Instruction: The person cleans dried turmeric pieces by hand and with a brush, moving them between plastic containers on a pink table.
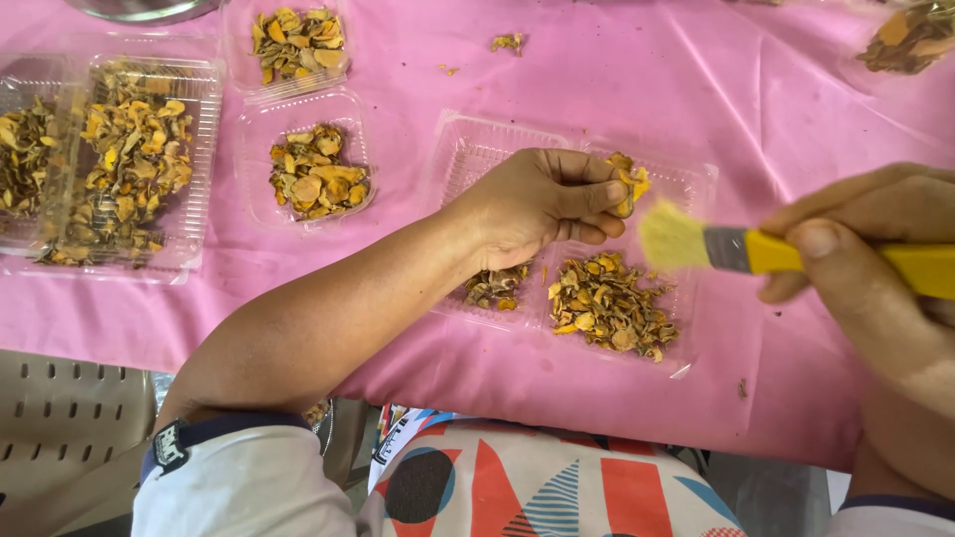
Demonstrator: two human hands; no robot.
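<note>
My left hand (542, 204) pinches a small yellow-orange dried slice (630, 185) between thumb and fingers, held above an open clear plastic clamshell tray (696, 184). My right hand (870, 259) grips a yellow-handled brush (756, 251) whose pale bristles (671, 237) point left, just right of and below the slice, with a small gap between them. A heap of dried yellow-brown slices (609, 303) lies in the tray's right half, and a smaller heap (495, 286) shows under my left wrist.
A pink cloth (597, 70) covers the table. Clear trays of dried slices stand at the left (139, 159), centre-left (316, 174) and top (296, 42). Another pile (910, 38) sits top right. Loose bits (507, 43) lie on the cloth. A plastic chair (60, 428) is at bottom left.
</note>
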